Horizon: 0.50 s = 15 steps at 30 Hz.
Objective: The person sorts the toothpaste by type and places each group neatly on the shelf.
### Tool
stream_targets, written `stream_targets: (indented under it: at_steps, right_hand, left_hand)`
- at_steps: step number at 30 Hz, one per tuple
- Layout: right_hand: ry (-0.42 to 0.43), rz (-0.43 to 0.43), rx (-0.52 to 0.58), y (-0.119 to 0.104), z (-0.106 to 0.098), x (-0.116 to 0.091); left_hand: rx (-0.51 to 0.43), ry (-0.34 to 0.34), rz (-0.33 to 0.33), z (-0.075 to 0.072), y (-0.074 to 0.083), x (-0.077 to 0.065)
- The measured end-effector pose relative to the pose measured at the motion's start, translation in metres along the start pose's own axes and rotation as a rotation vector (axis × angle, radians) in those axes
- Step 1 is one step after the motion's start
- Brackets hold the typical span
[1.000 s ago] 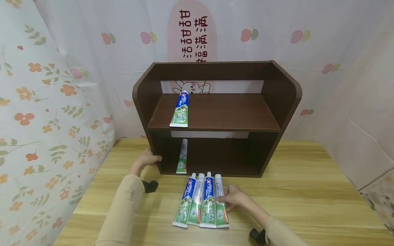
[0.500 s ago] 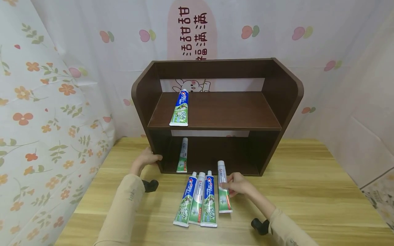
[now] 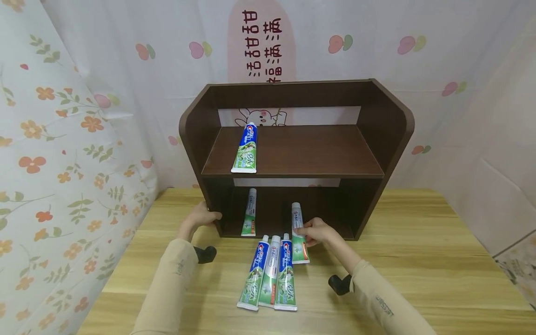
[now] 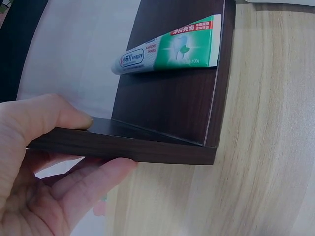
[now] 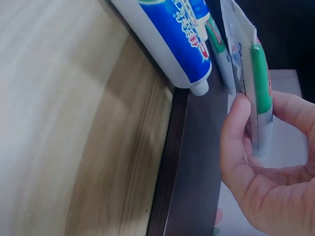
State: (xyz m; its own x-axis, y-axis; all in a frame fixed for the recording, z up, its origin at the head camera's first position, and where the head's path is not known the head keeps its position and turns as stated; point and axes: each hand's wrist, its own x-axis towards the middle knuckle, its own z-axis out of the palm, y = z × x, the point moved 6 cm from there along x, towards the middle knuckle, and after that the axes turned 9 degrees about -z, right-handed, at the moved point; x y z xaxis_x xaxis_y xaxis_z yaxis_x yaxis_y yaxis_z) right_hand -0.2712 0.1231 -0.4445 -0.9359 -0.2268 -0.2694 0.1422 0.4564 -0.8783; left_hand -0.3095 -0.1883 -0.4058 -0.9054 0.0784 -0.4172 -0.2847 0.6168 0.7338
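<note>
My right hand (image 3: 320,231) pinches a grey-and-green toothpaste tube (image 3: 298,228) by its edge, cap end toward the shelf's lower level. In the right wrist view the tube (image 5: 263,78) is between thumb and fingers, seen edge-on. With thumb on one face and fingers on the other, my left hand (image 4: 47,162) grips the side panel of the dark brown shelf (image 3: 293,176). One grey-and-green tube (image 3: 249,211) lies inside on the lower level. A blue-and-green tube (image 3: 245,149) rests on the upper level. In front lie two blue-and-green tubes and a grey-and-green tube (image 3: 270,274) between them.
The shelf stands on a light wood table (image 3: 418,260) against a printed white curtain (image 3: 318,42). A floral curtain (image 3: 63,186) hangs at the left. Black wrist mounts (image 3: 340,284) sit at both forearms.
My right hand has taken the rightmost grey-and-green tube from the row and carried it forward to the lower level's opening. The left hand has stayed on the side panel.
</note>
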Motion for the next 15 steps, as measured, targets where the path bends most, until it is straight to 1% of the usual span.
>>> stream_targets:
  at_steps: [6, 9, 15]
  right_hand:
    - [0.022, 0.054, 0.044, 0.001, 0.001, 0.012]
    - [0.02, 0.072, 0.054, 0.001, 0.001, 0.018]
    - [0.057, 0.096, 0.107, -0.001, -0.003, 0.033]
  left_hand:
    - [0.006, 0.002, -0.006, 0.0, -0.001, 0.0]
    - [-0.004, 0.002, -0.01, -0.001, -0.001, 0.0]
    - [0.006, 0.016, -0.014, -0.004, -0.002, -0.001]
